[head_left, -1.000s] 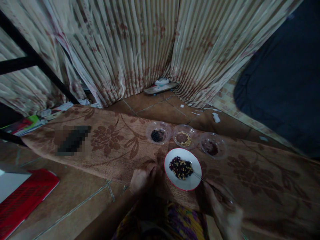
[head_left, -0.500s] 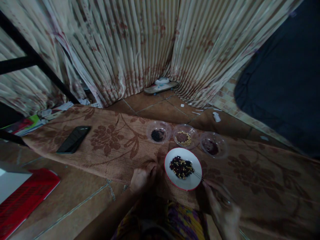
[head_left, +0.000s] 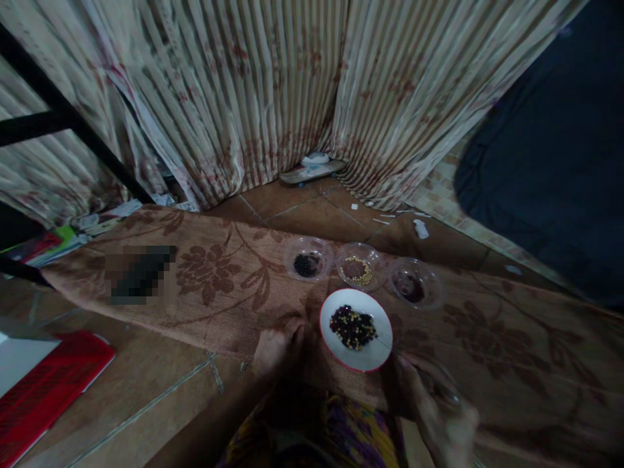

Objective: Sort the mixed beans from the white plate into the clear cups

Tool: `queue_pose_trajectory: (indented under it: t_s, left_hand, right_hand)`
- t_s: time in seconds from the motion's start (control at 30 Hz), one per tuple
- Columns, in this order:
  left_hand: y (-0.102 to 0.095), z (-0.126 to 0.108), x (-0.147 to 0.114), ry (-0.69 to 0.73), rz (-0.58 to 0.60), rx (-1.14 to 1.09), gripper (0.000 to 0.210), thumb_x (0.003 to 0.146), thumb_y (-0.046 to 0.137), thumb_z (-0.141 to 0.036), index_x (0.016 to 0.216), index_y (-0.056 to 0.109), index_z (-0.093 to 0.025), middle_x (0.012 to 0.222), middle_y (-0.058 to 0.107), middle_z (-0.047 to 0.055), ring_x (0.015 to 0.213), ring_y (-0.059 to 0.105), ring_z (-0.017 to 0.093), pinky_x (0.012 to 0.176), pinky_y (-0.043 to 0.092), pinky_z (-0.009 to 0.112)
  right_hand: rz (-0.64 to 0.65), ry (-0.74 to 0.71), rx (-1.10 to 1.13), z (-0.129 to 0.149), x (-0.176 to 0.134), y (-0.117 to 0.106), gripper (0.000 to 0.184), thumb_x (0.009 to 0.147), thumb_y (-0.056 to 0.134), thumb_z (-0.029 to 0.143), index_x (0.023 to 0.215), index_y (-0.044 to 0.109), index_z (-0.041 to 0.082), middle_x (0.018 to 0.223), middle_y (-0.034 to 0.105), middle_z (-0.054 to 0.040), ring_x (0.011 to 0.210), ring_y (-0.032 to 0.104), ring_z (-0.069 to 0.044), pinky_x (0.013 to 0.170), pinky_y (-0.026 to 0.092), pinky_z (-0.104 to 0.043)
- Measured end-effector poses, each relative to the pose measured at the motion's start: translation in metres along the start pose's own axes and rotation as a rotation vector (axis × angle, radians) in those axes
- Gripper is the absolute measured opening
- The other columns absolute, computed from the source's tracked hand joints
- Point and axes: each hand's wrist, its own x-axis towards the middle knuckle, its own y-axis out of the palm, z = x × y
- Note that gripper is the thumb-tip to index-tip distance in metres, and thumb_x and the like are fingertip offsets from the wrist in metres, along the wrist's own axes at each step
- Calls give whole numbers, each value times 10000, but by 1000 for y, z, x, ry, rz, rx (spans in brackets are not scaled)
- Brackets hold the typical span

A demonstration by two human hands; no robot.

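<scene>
A white bowl (head_left: 336, 344) with a red rim holds a mix of dark and yellow beans (head_left: 353, 327). My right hand (head_left: 433, 396), at the bowl's lower right, is closed around thin metal tweezers (head_left: 385, 340) whose tips reach the beans. My left hand (head_left: 275, 344) rests in a loose fist on the cloth left of the bowl, with nothing visible in it. Behind the bowl stand three clear plastic cups: the left cup (head_left: 322, 249) has black beans, the middle cup (head_left: 375, 257) yellow beans, the right cup (head_left: 431, 283) dark red beans.
A brown flowered cloth (head_left: 219, 312) covers the narrow table. A pixelated dark, flat object (head_left: 141, 273) lies at its left. Past the far edge are the tiled floor (head_left: 292, 208), a skateboard (head_left: 314, 170) and striped curtains (head_left: 273, 78). A red item (head_left: 68, 370) is at lower left.
My right hand has shifted slightly to the right and down, and the tweezers have moved with it. My left hand, the bowl and the cups look the same.
</scene>
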Motion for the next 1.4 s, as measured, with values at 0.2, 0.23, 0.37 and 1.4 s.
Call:
queue_pose_trajectory:
  t_s: [0.2,0.23,0.37,1.4]
  left_hand:
    - [2,3,0,16,-12,2,227,975,416,-231,983,643,-222,919,733,35,842,697,167,746,514,252]
    - [3,4,0,20,-15,0,229,975,413,-233,987,642,-223,913,733,33,839,698,168,738,514,250]
    - [2,4,0,25,-11,-11,229,977,409,-234,999,637,-230,905,734,21,821,706,166,717,514,248]
    - [2,2,-1,28,-37,-12,213,973,430,-236,996,641,-231,939,738,30,836,696,158,753,516,246]
  right_hand:
    - [-154,-17,-102,14,35,-8,261,783,698,452,753,743,197,827,738,-82,746,686,-215,673,535,-319]
    - [-191,-25,-122,12,47,-10,276,778,699,466,754,742,195,823,738,-83,738,683,-215,672,530,-323]
    - [-374,-81,-48,-12,98,-15,324,719,742,496,694,717,174,751,721,-84,735,672,-228,746,536,-381]
    - [166,81,24,3,10,11,214,814,675,422,820,762,226,966,734,-86,924,688,-225,802,567,-336]
